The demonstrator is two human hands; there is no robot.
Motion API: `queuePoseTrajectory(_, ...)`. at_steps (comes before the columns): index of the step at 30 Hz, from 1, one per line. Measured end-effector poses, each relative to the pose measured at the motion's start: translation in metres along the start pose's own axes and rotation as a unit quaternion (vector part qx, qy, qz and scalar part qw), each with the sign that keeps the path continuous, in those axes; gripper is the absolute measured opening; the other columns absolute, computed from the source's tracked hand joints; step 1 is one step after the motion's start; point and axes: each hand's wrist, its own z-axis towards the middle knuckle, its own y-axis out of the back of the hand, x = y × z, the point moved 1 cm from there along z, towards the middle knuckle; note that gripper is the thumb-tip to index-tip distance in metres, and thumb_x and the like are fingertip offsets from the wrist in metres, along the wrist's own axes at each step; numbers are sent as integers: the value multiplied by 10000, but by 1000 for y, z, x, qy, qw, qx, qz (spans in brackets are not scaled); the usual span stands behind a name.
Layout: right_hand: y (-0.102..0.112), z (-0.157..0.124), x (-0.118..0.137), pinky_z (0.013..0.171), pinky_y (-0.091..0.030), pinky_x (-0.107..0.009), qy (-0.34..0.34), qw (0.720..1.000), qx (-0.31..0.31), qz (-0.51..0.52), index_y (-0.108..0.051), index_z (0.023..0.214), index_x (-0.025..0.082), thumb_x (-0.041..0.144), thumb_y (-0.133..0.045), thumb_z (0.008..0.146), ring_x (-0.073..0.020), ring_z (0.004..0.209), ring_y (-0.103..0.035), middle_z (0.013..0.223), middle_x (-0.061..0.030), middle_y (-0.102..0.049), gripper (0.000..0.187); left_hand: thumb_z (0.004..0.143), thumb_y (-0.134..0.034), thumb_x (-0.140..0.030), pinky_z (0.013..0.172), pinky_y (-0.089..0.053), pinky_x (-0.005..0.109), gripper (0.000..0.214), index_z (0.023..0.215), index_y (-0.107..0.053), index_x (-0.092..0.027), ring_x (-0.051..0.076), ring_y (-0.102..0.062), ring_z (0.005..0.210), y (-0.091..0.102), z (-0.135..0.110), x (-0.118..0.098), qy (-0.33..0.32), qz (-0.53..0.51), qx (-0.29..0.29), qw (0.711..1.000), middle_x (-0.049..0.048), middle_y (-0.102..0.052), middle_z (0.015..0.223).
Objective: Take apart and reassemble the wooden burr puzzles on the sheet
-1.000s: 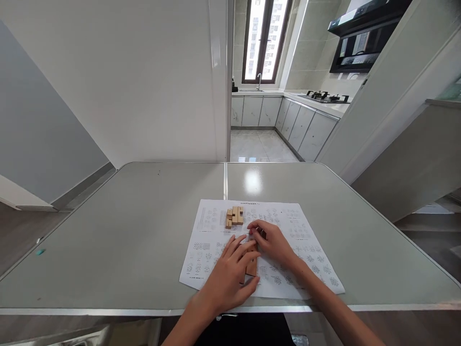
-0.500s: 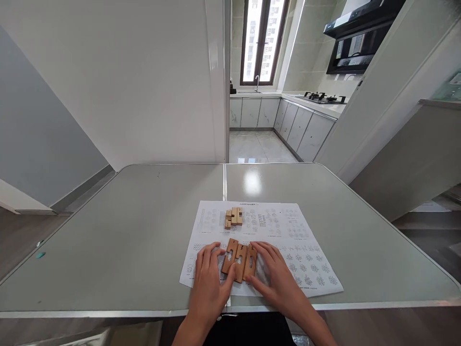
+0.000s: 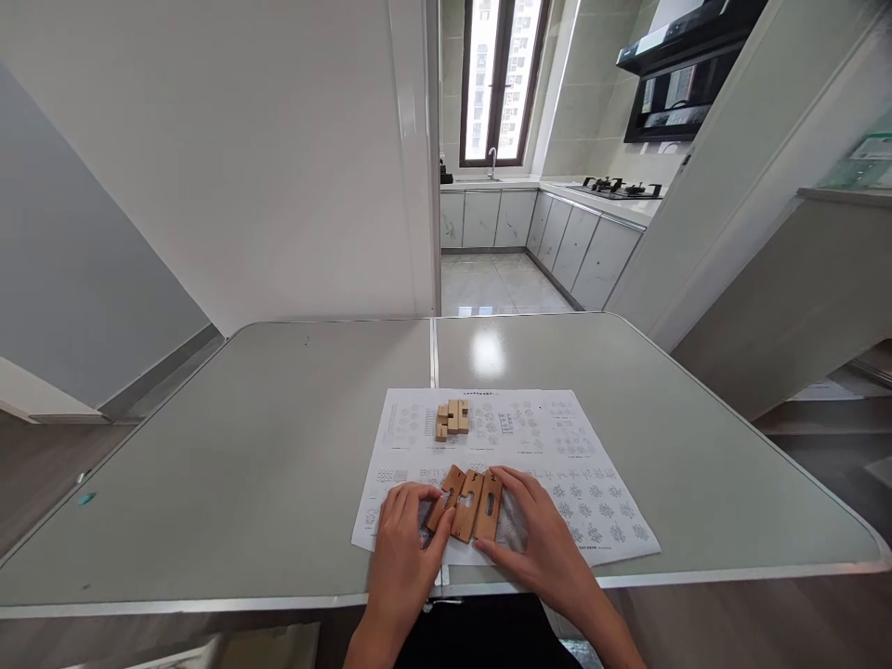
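Observation:
Three notched wooden puzzle bars lie side by side on a printed paper sheet near the table's front edge. My left hand rests flat to their left, its fingers spread and touching the leftmost bar. On the right, my right hand lies with fingers stretched out against the rightmost bar. A small cluster of pale wooden blocks sits farther back on the same sheet, apart from both hands.
The grey table has a metal seam down its middle and a metal rim at the front. A small teal object lies at the table's left edge. Behind the table are a white wall and a kitchen doorway.
My hands came off the pile and spread to either side, leaving three bars laid out in a row. Since half a second ago the bars have tilted slightly.

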Motion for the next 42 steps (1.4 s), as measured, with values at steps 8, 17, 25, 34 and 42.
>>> queuePoseTrajectory(8,2,-2,1,1174,-479,-549,-16,1000,5,22,-403,1552,364,374,-776,891,-353,1452,-475,1560,-83,-489,759,1024,-602,-335,1021,-541,518,102,1074,-651,-261,313,-561,1249,2,-2,-6,-14,31,3,999,87,-610,1237)
queuePoseTrajectory(17,3,-1,1,1194,-457,-552,-4,998,-27,56,-440,1517,350,382,-779,895,-345,1438,-498,1532,-85,-527,709,910,-737,-254,1105,-511,562,169,1049,-640,-256,353,-456,1400,2,0,-16,-68,59,61,994,92,-557,1380)
queuePoseTrajectory(25,6,-2,2,1136,-529,-481,3,996,-29,81,-459,1517,358,394,-797,873,-329,1399,-553,1526,-70,-560,729,919,-724,-249,1119,-517,568,106,982,-639,-254,355,-427,1452,5,-2,-19,-79,54,78,992,83,-549,1445)
queuePoseTrajectory(34,11,-2,8,1136,-525,-492,6,995,5,99,-453,1539,385,377,-777,882,-335,1451,-506,1595,-63,-503,733,995,-635,-254,1118,-522,556,30,980,-654,-272,330,-427,1458,9,-1,-16,-76,-9,71,995,73,-584,1431)
queuePoseTrajectory(42,13,-1,10,1153,-504,-524,6,993,22,113,-461,1541,384,339,-803,854,-335,1443,-512,1599,-60,-499,768,1051,-523,-453,883,-562,393,246,981,-636,-246,250,-696,972,17,0,-13,91,-155,57,982,52,-734,996)
